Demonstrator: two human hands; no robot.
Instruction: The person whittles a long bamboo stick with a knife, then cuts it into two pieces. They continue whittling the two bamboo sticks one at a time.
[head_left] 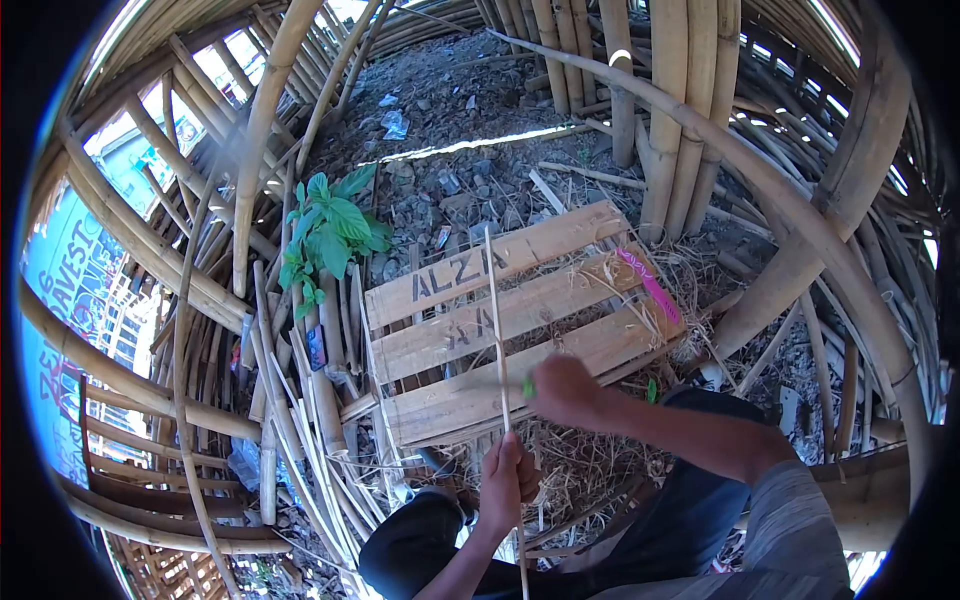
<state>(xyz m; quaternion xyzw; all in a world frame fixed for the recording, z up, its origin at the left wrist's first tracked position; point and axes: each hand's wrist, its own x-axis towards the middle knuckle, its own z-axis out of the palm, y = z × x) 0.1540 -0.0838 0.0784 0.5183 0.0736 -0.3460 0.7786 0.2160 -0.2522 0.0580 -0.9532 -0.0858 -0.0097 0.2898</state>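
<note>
My left hand (507, 482) grips a long thin bamboo strip (494, 310) that stands nearly upright in front of me. Just above it, my right hand (566, 390) is closed around a tool with a green handle (527, 387), its blurred blade lying against the strip. Both hands sit above my dark-trousered knees (420, 545). Under the hands lies a wooden pallet (560, 290) with black stencilled letters and a heap of dry shavings (575, 465).
A pink strip (650, 285) lies on the pallet's right end. Split bamboo slats (320, 440) are piled to the left, beside a green leafy plant (330, 235). Thick bamboo poles (680, 130) and curved frames ring the spot; stony ground (450, 110) lies beyond.
</note>
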